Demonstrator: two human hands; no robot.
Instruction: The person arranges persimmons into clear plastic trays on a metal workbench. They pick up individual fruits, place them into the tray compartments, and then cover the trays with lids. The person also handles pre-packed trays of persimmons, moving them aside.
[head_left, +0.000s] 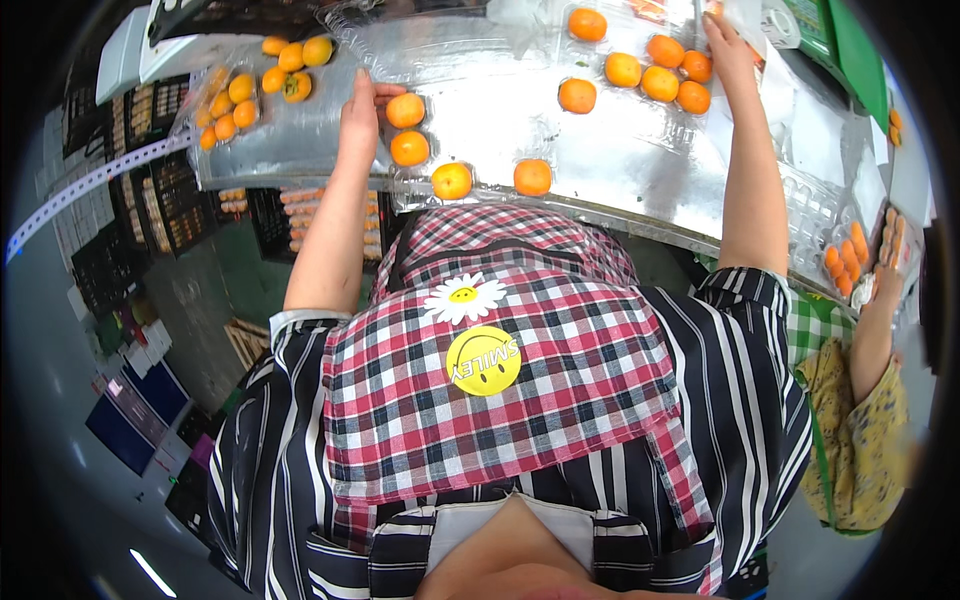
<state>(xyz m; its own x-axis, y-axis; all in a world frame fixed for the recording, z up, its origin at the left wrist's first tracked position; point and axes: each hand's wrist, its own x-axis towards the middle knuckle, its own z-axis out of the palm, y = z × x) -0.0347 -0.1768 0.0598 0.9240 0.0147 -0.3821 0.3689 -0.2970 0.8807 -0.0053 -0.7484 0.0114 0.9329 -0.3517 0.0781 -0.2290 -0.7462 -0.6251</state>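
Orange persimmons lie in front of me on a shiny metal worktable (480, 97). My left hand (361, 116) is beside a persimmon (405, 111), its fingers apart and the tips partly behind the fruit. Just below sits a second persimmon (409, 148); another persimmon (451, 181) rests by the table's front edge in clear plastic. My right hand (729, 56) reaches to the top right, past a cluster of persimmons (660, 83). Its fingertips are near white plastic wrapping and a small orange patch; whether they grip anything is unclear.
A clear plastic pack of persimmons (225, 109) stands at the left, near loose persimmons (292, 64). A green box (840, 52) is at top right. At far right, a co-worker's hand (887, 285) is by a fruit tray (846, 262). Dark crates (161, 202) stand beyond the left edge.
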